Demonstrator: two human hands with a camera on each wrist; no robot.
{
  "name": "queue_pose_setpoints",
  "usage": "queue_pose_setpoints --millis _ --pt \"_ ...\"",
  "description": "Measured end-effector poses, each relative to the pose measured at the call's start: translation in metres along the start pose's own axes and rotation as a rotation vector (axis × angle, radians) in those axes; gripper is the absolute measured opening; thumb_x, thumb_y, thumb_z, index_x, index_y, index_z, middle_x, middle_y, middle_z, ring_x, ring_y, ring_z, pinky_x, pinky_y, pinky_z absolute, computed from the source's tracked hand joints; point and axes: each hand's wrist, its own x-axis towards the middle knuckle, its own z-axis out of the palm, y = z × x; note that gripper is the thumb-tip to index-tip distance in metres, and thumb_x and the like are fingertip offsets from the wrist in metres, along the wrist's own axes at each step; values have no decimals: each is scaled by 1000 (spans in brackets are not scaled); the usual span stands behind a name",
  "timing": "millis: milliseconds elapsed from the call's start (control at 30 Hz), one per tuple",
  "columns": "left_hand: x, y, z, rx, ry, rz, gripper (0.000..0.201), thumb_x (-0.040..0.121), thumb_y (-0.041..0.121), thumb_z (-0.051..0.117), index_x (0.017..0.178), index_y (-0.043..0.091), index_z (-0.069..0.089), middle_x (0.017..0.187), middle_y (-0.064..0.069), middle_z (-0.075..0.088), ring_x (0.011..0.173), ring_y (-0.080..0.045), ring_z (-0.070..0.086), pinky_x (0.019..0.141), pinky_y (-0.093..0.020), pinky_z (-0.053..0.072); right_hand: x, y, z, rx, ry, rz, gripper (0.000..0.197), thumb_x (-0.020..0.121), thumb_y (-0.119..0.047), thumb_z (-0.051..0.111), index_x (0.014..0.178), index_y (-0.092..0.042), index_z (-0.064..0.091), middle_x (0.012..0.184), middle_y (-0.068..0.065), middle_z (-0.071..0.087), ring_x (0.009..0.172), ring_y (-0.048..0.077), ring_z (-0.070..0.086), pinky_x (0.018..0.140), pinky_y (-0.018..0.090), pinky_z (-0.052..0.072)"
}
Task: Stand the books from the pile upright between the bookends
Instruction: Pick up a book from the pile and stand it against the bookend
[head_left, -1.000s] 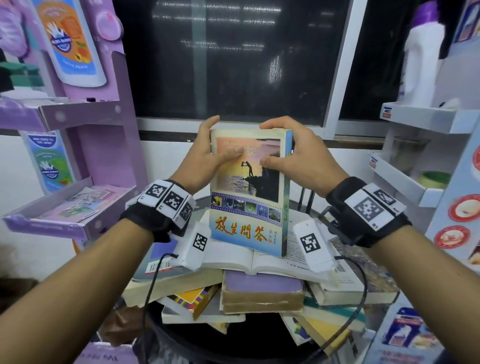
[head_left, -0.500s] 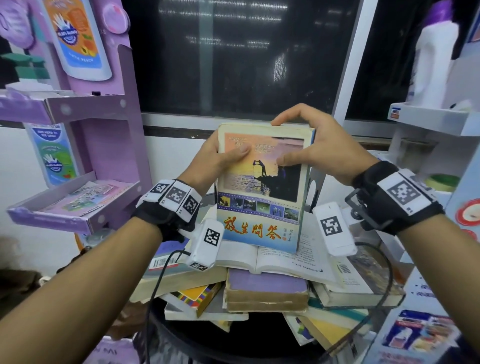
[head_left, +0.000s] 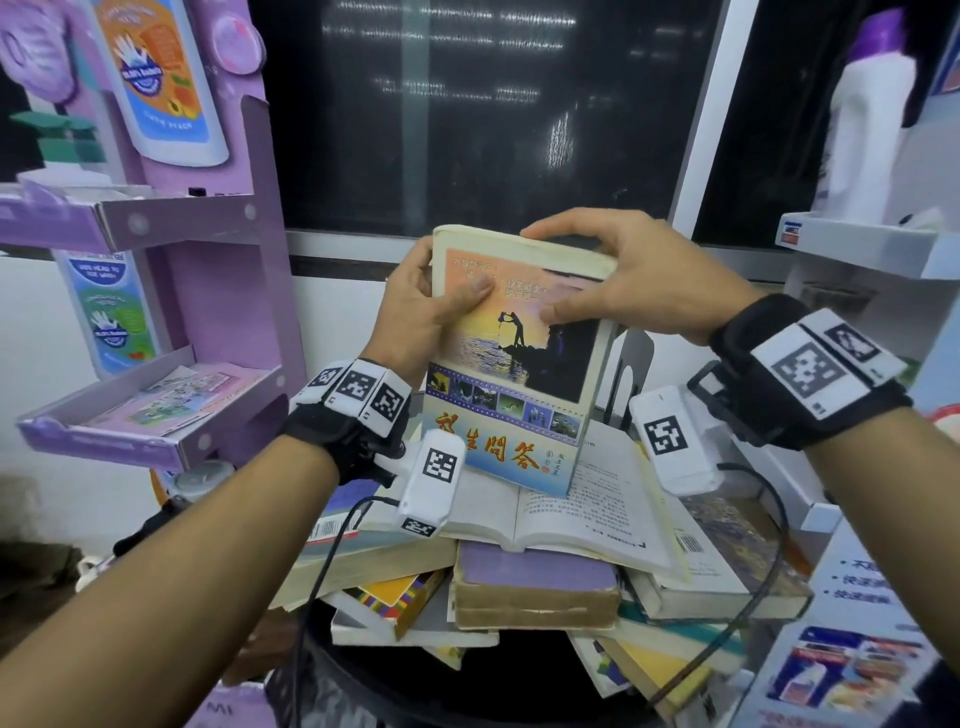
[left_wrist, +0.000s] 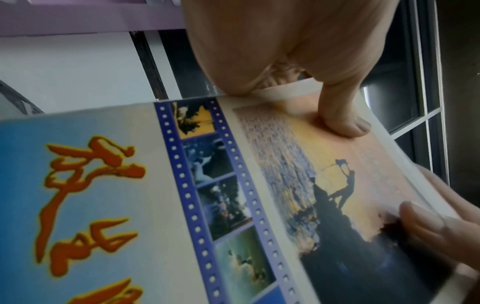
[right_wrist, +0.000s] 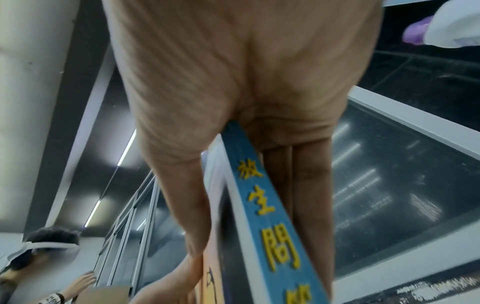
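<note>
A book with a sunset cover (head_left: 511, 358) is held upright above the pile of books (head_left: 535, 561), its lower edge near an open book. My left hand (head_left: 421, 306) grips its left edge, thumb on the front cover. My right hand (head_left: 618, 280) grips the top right corner, fingers over the top edge and thumb on the cover. The left wrist view shows the cover (left_wrist: 233, 195) with my thumb (left_wrist: 340, 115) pressed on it. The right wrist view shows the blue spine (right_wrist: 270, 211) between thumb and fingers. A dark metal bookend (head_left: 631, 369) stands just behind the book on the right.
A purple display rack (head_left: 171, 332) with shelves stands at the left. White shelves (head_left: 872, 244) with a white bottle (head_left: 867, 135) stand at the right. A dark window (head_left: 483, 114) is behind. The pile sits on a round black table (head_left: 415, 680).
Both hands have carried the book up and to the right, off the pile, and the right hand has slid onto its top right corner.
</note>
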Motion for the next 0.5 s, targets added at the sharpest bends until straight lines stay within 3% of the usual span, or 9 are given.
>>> queue_pose_setpoints --millis 100,300,367,500 --pt "1 -2 0 -28 -7 -9 49 79 12 72 122 8 49 111 -14 68 100 -31 68 80 -44 57 0 -8 2 -105 -39 -7 69 76 -24 81 133 -44 49 122 -12 59 103 10 61 74 30 58" --pt "8 -7 4 31 -11 -46 42 85 6 68 118 11 44 111 -13 67 97 -27 69 77 -40 56 3 -9 8 -205 -47 63 72 79 -22 78 138 -43 44 124 -2 56 83 9 64 56 21 54" --pt "9 -8 5 36 -27 -62 40 86 5 66 117 15 41 112 -13 65 96 -25 69 76 -38 57 4 -10 10 -209 -52 90 70 79 -23 78 139 -36 45 120 -1 60 85 11 65 59 24 57" --pt "12 -10 4 37 -52 -85 42 89 6 62 120 19 37 116 -14 62 97 -26 68 76 -38 57 5 -12 10 -176 -74 140 54 77 -22 80 126 -28 56 103 -1 68 82 14 70 61 33 61"
